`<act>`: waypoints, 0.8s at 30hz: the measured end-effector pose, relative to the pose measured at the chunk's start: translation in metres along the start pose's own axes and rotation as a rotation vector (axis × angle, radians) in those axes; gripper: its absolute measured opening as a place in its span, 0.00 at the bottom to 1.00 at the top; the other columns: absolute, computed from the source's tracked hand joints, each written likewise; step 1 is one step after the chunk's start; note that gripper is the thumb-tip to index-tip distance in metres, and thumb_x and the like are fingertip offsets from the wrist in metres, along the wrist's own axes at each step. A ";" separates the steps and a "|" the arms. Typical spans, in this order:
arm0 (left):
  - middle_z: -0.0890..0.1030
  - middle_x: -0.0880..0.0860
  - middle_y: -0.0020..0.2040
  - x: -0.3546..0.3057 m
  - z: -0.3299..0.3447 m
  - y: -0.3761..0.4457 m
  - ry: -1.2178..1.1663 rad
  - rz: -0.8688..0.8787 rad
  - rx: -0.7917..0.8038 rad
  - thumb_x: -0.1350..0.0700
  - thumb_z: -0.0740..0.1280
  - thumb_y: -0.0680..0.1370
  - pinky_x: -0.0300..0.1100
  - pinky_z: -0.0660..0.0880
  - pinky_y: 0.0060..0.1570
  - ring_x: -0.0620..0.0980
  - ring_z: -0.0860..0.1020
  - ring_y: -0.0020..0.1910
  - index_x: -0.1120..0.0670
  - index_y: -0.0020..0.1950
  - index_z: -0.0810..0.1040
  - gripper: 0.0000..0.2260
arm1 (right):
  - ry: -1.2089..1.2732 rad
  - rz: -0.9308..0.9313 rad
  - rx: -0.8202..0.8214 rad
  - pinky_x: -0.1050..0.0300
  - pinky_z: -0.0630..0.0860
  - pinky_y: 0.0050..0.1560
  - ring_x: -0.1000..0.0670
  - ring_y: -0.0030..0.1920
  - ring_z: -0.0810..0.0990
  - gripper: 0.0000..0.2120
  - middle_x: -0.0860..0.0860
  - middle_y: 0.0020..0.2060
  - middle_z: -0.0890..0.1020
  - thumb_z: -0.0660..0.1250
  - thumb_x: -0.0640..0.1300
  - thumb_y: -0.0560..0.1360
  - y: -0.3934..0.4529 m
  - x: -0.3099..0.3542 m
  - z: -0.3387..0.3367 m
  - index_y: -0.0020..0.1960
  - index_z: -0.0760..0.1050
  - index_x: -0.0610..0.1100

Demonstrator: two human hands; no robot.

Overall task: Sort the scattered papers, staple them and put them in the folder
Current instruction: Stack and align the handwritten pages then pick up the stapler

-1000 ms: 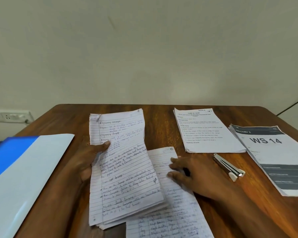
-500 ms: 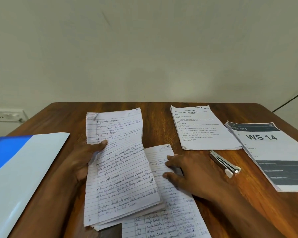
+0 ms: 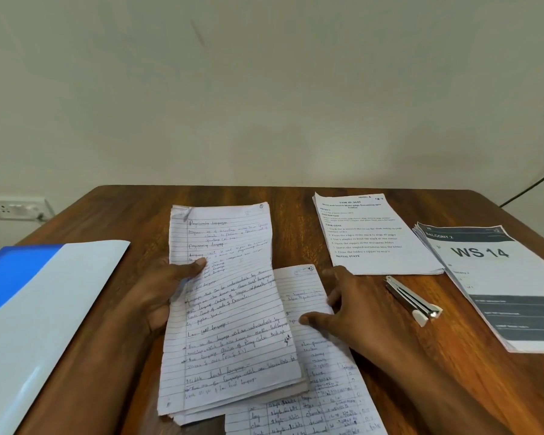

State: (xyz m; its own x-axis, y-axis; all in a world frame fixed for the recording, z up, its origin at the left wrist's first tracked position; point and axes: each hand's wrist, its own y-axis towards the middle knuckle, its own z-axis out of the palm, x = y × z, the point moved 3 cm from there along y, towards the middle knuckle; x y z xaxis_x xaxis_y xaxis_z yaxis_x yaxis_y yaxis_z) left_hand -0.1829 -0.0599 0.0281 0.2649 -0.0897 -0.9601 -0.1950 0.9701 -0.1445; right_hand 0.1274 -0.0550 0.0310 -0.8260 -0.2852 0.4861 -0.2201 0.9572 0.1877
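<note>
Two bare forearms are seen, ending in the left hand [image 3: 161, 293] and the right hand [image 3: 355, 312]. No sleeves are shown within the view. Short, unpainted nails are visible on the fingers.

On the wooden counter [image 3: 296, 208], the left hand [image 3: 157, 290] grips a stack of handwritten sheets [image 3: 230, 309], thumb on top. Just right of the stack, the right hand [image 3: 355, 312] rests on a loose sheet [image 3: 321, 387]. A stapler [image 3: 412, 301] lies further right, a blue-and-white folder [image 3: 38, 309] well left.
</note>
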 end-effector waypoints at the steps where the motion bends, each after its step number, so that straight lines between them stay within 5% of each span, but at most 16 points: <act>1: 0.89 0.50 0.42 0.001 0.001 0.000 -0.015 -0.023 0.014 0.69 0.63 0.83 0.39 0.82 0.32 0.46 0.88 0.37 0.57 0.55 0.80 0.10 | 0.028 0.022 0.002 0.55 0.81 0.44 0.60 0.44 0.80 0.37 0.59 0.43 0.82 0.81 0.64 0.63 -0.001 0.000 0.000 0.67 0.72 0.56; 5: 0.89 0.56 0.48 0.003 0.001 0.001 -0.080 -0.057 0.036 0.68 0.65 0.82 0.47 0.84 0.33 0.55 0.89 0.43 0.57 0.59 0.82 0.10 | 0.108 0.094 0.016 0.52 0.84 0.44 0.60 0.39 0.84 0.32 0.57 0.37 0.84 0.84 0.58 0.63 0.001 -0.001 0.003 0.62 0.76 0.53; 9: 0.89 0.59 0.52 0.002 0.008 0.000 -0.099 -0.037 0.070 0.64 0.70 0.73 0.48 0.84 0.34 0.56 0.89 0.44 0.58 0.59 0.82 0.15 | 0.100 0.021 -0.039 0.65 0.77 0.45 0.59 0.52 0.79 0.36 0.61 0.55 0.82 0.84 0.57 0.63 0.002 0.001 0.002 0.68 0.75 0.55; 12: 0.89 0.58 0.52 0.005 0.010 0.001 -0.087 -0.026 0.061 0.65 0.69 0.75 0.48 0.85 0.35 0.56 0.89 0.44 0.58 0.60 0.81 0.13 | 0.052 -0.067 -0.006 0.75 0.68 0.40 0.62 0.51 0.77 0.34 0.58 0.60 0.83 0.82 0.58 0.67 0.003 0.005 0.002 0.70 0.77 0.54; 14: 0.87 0.61 0.57 0.009 0.009 0.002 -0.099 -0.073 0.066 0.63 0.71 0.74 0.56 0.86 0.41 0.62 0.88 0.51 0.59 0.63 0.81 0.17 | -0.023 -0.134 0.011 0.74 0.71 0.47 0.62 0.54 0.78 0.33 0.58 0.61 0.83 0.78 0.62 0.69 0.003 0.009 0.003 0.71 0.77 0.54; 17: 0.85 0.64 0.61 0.012 0.008 0.003 -0.075 -0.124 0.073 0.62 0.73 0.72 0.63 0.84 0.52 0.66 0.85 0.58 0.60 0.66 0.81 0.22 | -0.080 -0.184 0.021 0.60 0.78 0.58 0.57 0.59 0.80 0.32 0.58 0.62 0.83 0.76 0.64 0.71 0.003 0.012 0.003 0.71 0.77 0.53; 22: 0.84 0.65 0.62 0.015 0.007 0.003 -0.053 -0.155 0.101 0.63 0.72 0.74 0.70 0.79 0.60 0.68 0.83 0.61 0.60 0.67 0.80 0.21 | 0.009 -0.181 -0.007 0.66 0.78 0.57 0.61 0.55 0.83 0.25 0.58 0.58 0.85 0.80 0.56 0.70 0.003 0.010 0.003 0.66 0.82 0.53; 24: 0.85 0.65 0.62 0.015 0.008 0.002 -0.044 -0.163 0.106 0.63 0.72 0.74 0.67 0.82 0.55 0.67 0.85 0.58 0.60 0.67 0.80 0.21 | 0.039 -0.168 -0.012 0.67 0.80 0.53 0.62 0.51 0.83 0.23 0.58 0.55 0.87 0.81 0.52 0.70 0.003 0.009 0.006 0.64 0.83 0.52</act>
State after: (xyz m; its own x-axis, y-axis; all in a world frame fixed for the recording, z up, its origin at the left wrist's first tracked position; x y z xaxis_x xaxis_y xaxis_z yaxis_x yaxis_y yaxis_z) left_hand -0.1715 -0.0570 0.0150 0.3260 -0.2402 -0.9143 -0.0462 0.9620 -0.2692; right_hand 0.1161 -0.0543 0.0304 -0.7576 -0.4429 0.4794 -0.3468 0.8954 0.2792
